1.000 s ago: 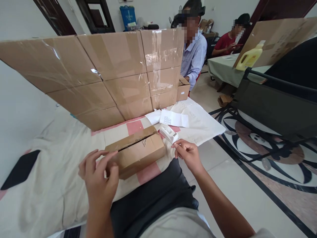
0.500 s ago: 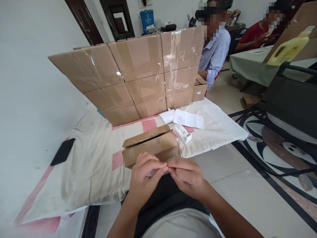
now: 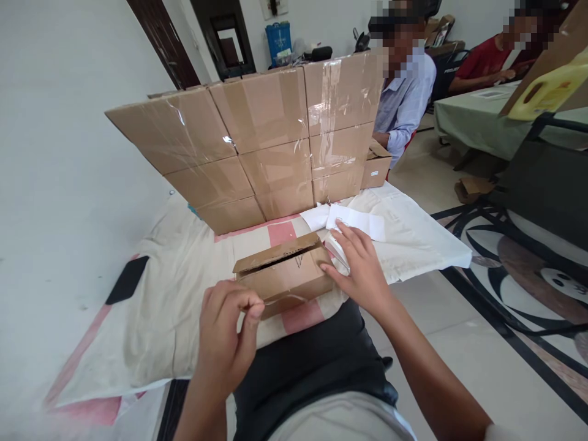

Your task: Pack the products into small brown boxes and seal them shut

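A cardboard box (image 3: 285, 275) lies lengthwise in front of me, a narrow dark gap running along its top flaps. My left hand (image 3: 232, 324) is at the box's near left corner, thumb and forefinger pinched on a thin strip of clear tape (image 3: 285, 298) that trails to the right across the front. Fingers spread, my right hand (image 3: 361, 263) reaches over the box's right end. Its thumb is at the box's edge, and whether it presses there I cannot tell. Partly hidden beneath that hand is the white tape dispenser (image 3: 337, 250).
A tall panel of taped cardboard boxes (image 3: 275, 141) stands behind. White paper sheets (image 3: 358, 220) lie beyond my right hand. A black flat object (image 3: 128, 280) rests at the left on the cloth (image 3: 184, 306). A person in a blue shirt (image 3: 407, 92) sits behind the panel; another sits farther right.
My hands met at the fingertips in front of the box, then parted. The left went back to the box's left corner, pinching the strip; the right opened over its right end. The view swung left.
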Tool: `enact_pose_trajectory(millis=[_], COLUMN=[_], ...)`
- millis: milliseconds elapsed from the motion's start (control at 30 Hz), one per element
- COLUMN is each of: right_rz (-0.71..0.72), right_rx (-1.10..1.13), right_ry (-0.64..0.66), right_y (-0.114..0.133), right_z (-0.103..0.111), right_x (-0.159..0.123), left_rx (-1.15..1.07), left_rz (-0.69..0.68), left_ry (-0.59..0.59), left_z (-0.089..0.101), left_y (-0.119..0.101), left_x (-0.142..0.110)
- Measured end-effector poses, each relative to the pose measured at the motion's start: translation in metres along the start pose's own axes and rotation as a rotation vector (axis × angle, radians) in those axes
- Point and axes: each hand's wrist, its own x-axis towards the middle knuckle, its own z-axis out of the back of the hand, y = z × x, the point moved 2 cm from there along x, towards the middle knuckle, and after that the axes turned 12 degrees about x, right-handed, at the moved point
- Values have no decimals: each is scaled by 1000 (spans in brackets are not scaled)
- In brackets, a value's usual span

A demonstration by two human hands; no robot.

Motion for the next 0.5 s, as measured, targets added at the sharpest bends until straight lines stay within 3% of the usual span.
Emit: enact_pose_trajectory(millis=[100,167,367,500], right_rz=[26,17,23,0], right_rx=[115,187,290,284], right_ry=[274,325,279,283], right_y=[-13,-16,-15,-16], right_z=[-11,-18,-25,-24], right_x=[10,10,3,4], left_rx=[-61,-66,67,183], left_rz=[-10,-20,-5,-3], left_ry=[417,620,762,747], left_z=[4,-4,-41,-60], left_y=[12,18,44,61], left_x=[26,45,87,96])
